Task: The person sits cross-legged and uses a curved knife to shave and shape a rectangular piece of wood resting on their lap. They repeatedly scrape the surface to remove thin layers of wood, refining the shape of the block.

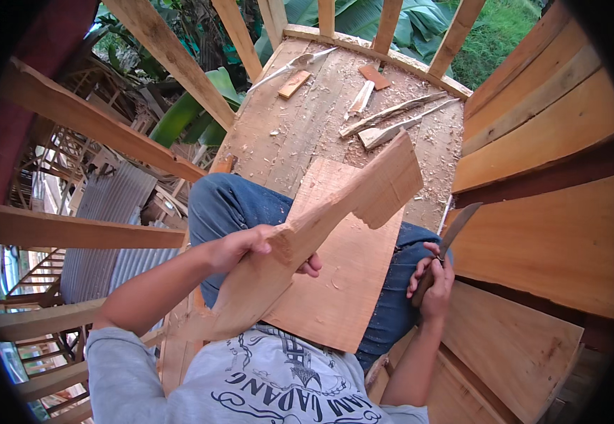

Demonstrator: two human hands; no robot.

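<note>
My left hand [247, 249] grips a roughly shaped piece of wood [325, 212] at its narrow part, thumb on top and fingertips showing past its far edge. The piece runs slantwise across my lap, with a wide notched end at the upper right and another wide end near my shirt. Under it a flat wooden board [346, 279] rests over my thighs. On the right, above my knee, my right hand [433, 279] is closed round the handle of a knife [459, 230]. Its curved blade points up and away, apart from the wood.
Wood shavings litter the plank floor [296, 134]. Ahead lie a carved wooden piece [399, 127], a bark-edged stick [392, 113], a pale pointed carving [293, 67] and small offcuts [294, 85]. Wooden railings [109, 124] stand at the left and front; a plank wall [547, 240] is close on the right.
</note>
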